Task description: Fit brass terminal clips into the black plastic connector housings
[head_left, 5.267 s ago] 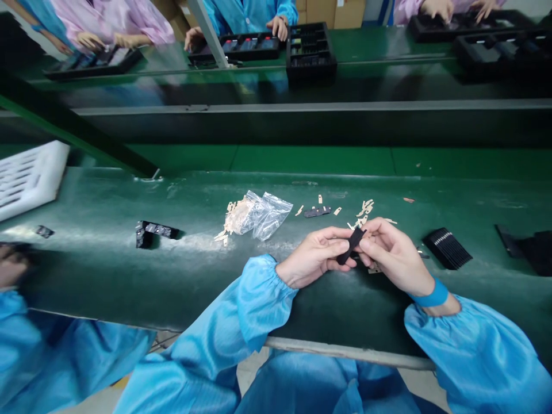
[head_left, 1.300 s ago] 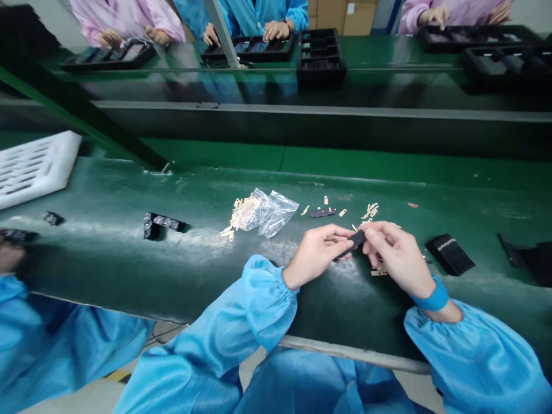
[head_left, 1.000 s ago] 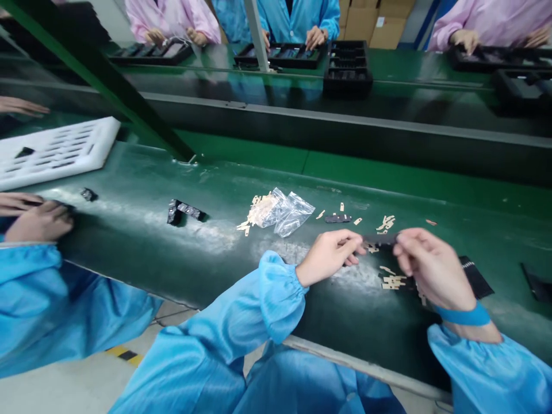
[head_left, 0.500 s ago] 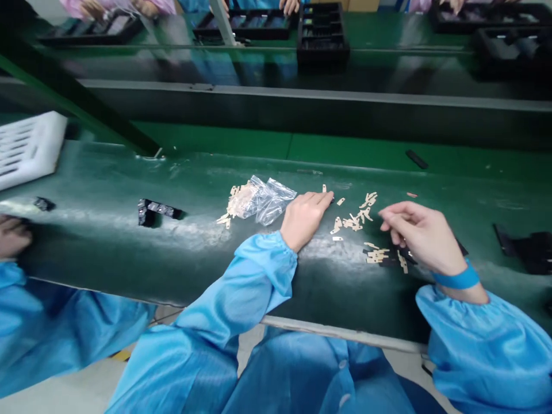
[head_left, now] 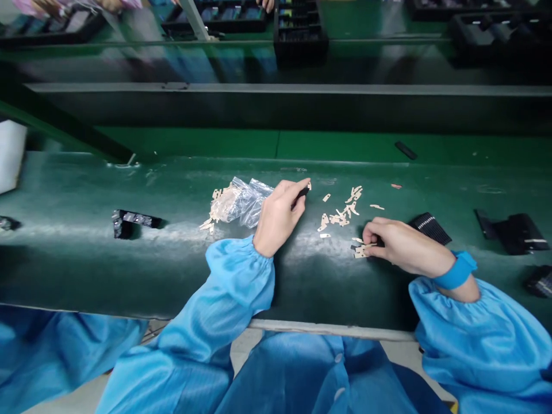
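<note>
My left hand (head_left: 279, 215) is closed on a small flat black piece (head_left: 302, 195), which shows between thumb and fingers; a pale tab (head_left: 309, 186) is at its tip. Beside that hand lie clear plastic bags (head_left: 248, 201) with a heap of small beige tabs (head_left: 218, 207). My right hand (head_left: 394, 244), wearing a blue wristband (head_left: 457, 270), has its fingers pinched down at a little cluster of beige tabs and dark pieces (head_left: 361, 252). What its fingertips hold is hidden. Loose beige tabs (head_left: 340, 217) are scattered between my hands.
A row of black pieces (head_left: 430, 228) lies behind my right wrist, with more black parts (head_left: 515, 233) further right. At left are a black part (head_left: 135, 221) and a white tray (head_left: 11, 155). Across the line, co-workers' hands are near black trays (head_left: 302, 31).
My right hand has come down onto the small cluster, uncovering the row of black pieces. My left hand has turned, so its black piece shows. The view has shifted right.
</note>
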Tool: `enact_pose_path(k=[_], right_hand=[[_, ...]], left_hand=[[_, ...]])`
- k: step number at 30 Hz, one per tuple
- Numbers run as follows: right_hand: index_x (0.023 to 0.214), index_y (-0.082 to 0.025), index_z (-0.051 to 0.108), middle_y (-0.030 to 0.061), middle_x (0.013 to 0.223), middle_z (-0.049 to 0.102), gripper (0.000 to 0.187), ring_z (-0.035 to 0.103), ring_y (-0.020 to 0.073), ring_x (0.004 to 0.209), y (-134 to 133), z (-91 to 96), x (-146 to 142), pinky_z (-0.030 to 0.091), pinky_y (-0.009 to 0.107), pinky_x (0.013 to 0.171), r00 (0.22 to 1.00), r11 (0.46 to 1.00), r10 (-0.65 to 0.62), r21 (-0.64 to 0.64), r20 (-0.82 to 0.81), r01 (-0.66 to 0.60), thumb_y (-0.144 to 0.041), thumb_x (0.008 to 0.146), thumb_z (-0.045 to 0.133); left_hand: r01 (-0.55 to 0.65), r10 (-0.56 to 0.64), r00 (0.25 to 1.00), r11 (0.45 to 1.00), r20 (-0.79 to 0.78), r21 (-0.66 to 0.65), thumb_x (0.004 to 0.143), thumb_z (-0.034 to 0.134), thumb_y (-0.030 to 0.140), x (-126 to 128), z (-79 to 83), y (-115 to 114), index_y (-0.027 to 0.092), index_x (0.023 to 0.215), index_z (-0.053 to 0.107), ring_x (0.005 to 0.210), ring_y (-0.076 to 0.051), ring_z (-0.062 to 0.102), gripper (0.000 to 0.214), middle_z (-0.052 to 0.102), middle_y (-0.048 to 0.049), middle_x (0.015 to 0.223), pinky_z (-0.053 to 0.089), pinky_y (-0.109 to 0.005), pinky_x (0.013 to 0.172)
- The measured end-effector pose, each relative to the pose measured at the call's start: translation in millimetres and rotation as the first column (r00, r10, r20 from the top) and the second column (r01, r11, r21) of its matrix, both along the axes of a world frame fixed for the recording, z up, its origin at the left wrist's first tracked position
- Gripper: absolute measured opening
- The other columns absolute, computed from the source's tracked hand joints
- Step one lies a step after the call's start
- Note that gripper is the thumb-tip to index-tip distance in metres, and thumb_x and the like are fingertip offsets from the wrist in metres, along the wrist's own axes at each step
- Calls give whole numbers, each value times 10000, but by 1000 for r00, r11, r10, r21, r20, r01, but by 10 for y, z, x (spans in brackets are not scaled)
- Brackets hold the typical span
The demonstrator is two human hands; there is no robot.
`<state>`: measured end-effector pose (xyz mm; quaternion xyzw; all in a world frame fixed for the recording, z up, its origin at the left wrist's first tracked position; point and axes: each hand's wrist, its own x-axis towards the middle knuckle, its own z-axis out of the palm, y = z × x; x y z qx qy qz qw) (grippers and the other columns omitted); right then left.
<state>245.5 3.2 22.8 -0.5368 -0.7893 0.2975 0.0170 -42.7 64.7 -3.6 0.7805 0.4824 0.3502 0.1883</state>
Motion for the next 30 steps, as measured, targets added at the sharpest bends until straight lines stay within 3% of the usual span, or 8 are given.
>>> enact_pose_path(k=[5,9,13,16,19,22,26,30], right_hand=[[817,-226,658,35,812,678,239,637,189,754,25,81,15,462,291,695,997,999,27,19,-73,-25,-354,984,543],[944,-253,774,32,921,766,295,702,205,818,52,126,92,503,304,737,991,999,-2,-48,-135,-5,-395,1004,523],[1002,-259,816,36,1010,792,261,725,235,905,64,151,162,532,326,815,970,990,-132,-68,-203,121,-422,955,618],[1084,-228,801,59,942,794,319,704,212,760,55,159,85,545,318,689,903,954,-299,-113,-309,277,-467,905,688],[1162,-202,732,61,873,783,418,619,141,578,30,129,-139,524,275,556,740,896,-443,-222,-506,385,-487,857,750],[930,-185,699,58,782,762,359,631,129,557,-8,56,-409,525,245,523,561,849,-513,-288,-650,444,-481,777,832],[875,-179,698,33,654,707,323,632,123,536,-71,-61,-649,495,212,480,505,822,-540,-294,-673,488,-464,795,826],[886,-176,701,45,716,726,337,631,121,525,-112,-123,-731,518,229,480,491,827,-527,-287,-693,483,-474,790,824]], left_hand=[[161,35,850,933,525,-322,924,644,266,117,82,-160,176,1093,701,883,-126,705,201,684,-68,1119,597,-246,808],[199,104,789,889,605,-412,865,715,258,208,110,-216,158,964,670,775,-104,694,147,707,-31,930,571,-212,726],[302,176,738,778,652,-551,891,664,185,264,84,-230,155,941,565,722,-116,724,115,680,-6,781,554,-193,642],[362,205,710,714,673,-599,905,615,130,296,38,-232,168,929,503,680,-122,725,121,659,10,714,558,-193,607],[377,158,710,737,687,-560,924,569,118,308,-11,-242,162,943,539,678,-109,718,56,649,9,747,582,-208,639],[348,56,768,801,638,-488,938,494,94,312,-31,-277,133,883,643,711,-84,700,163,660,-33,864,600,-223,723],[330,-28,792,860,610,-389,932,566,161,340,-25,-338,145,950,728,850,-117,699,164,651,-79,1074,612,-260,802],[283,-11,810,883,587,-374,892,694,286,362,-41,-337,150,855,720,880,-144,675,143,661,-67,984,593,-248,754]])
